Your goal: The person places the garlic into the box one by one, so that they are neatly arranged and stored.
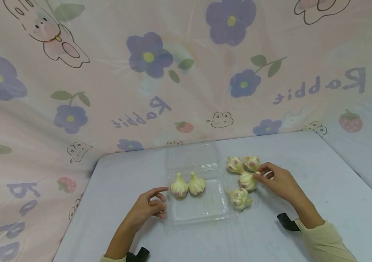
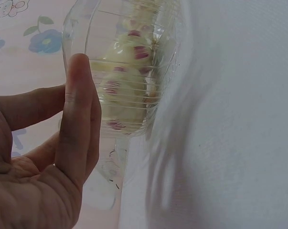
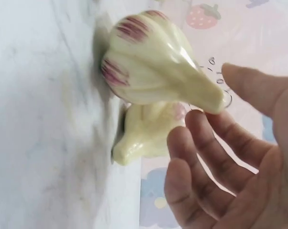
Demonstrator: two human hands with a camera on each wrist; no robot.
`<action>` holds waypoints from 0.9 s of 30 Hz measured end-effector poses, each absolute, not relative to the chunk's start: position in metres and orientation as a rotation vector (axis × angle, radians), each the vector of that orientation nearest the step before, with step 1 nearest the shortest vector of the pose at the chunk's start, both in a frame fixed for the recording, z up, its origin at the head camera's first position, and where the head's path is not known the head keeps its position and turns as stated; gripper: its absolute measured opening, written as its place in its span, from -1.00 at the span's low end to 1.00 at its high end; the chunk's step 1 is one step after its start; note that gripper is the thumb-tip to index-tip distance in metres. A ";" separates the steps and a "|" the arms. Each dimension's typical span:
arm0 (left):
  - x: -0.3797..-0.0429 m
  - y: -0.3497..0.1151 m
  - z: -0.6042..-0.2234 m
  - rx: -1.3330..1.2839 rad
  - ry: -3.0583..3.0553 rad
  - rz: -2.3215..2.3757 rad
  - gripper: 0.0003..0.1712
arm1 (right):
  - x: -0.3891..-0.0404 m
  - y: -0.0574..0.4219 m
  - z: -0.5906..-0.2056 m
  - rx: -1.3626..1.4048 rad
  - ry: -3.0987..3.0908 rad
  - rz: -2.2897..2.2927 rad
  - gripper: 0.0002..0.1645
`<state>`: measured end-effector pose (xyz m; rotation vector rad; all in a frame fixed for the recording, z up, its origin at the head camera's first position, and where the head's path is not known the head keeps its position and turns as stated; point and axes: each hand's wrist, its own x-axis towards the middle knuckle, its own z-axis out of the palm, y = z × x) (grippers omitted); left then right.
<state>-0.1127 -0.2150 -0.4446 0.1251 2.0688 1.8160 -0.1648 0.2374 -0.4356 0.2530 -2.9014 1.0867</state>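
My right hand [image 1: 279, 182] reaches over a garlic bulb [image 1: 247, 181] on the table, its stem [image 3: 213, 98] between my thumb and index finger. In the right wrist view the thumb [image 3: 244, 81] stands apart from that stem, with a fingertip right beside it. Another garlic bulb [image 3: 151, 129] shows behind. My left hand [image 1: 144, 205] is at the left side of a clear plastic clamshell box [image 1: 199, 216], fingers loosely bent, a fingertip [image 2: 78, 64] against its wall in the left wrist view. Two bulbs [image 1: 179, 185] stand side by side in the box, stems up.
Right of the box are more garlic bulbs: one nearer [image 1: 239, 199], two farther back [image 1: 235, 165]. The box's lid [image 1: 192, 157] lies open towards the back of the white table [image 1: 123, 174]. A patterned cloth [image 1: 186, 91] hangs behind the table.
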 end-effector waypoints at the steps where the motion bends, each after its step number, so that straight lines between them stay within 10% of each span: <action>1: -0.113 -0.215 -0.444 0.125 2.070 1.815 -0.28 | -0.165 0.236 -0.436 0.248 -2.905 1.082 -0.51; 27: -0.113 -0.215 -0.445 0.120 2.085 1.806 -0.30 | -0.171 0.262 -0.438 0.494 -2.900 1.179 -0.54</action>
